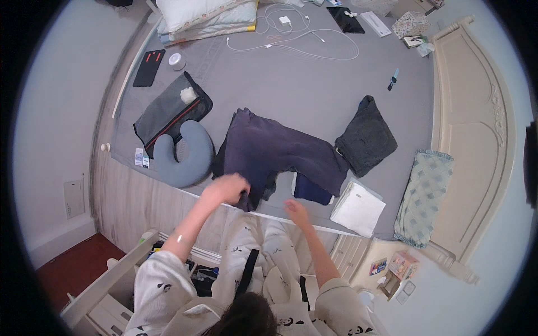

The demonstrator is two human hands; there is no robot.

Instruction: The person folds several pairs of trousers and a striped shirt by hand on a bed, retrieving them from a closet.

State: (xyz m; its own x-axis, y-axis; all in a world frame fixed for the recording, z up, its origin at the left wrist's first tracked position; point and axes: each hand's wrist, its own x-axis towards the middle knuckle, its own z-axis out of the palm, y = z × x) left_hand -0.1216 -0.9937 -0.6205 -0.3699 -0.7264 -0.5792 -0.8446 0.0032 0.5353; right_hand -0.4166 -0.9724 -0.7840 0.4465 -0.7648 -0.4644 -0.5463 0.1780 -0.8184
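A dark purple garment (273, 138), perhaps trousers, lies bent and rumpled across the grey bed sheet (286, 88). My left hand (230, 189), slightly blurred, grips its lower left end at the near edge of the bed. Beneath that garment, darker cloth shows at the left and centre. My right hand (297, 212) is over the bed's near edge, apart from the cloth; how far its fingers are closed is unclear. Just beyond it sits a folded navy cloth (312, 190) with white edges, partly covered by the purple garment.
Left are a grey U-shaped neck pillow (199, 145) and a grey mesh bag (162, 111). Right are folded dark grey clothing (367, 138), a folded white cloth stack (359, 208) and a checked pillow (424, 199). White cables (311, 31), a tablet (345, 20) and folded bedding (206, 21) lie farther back.
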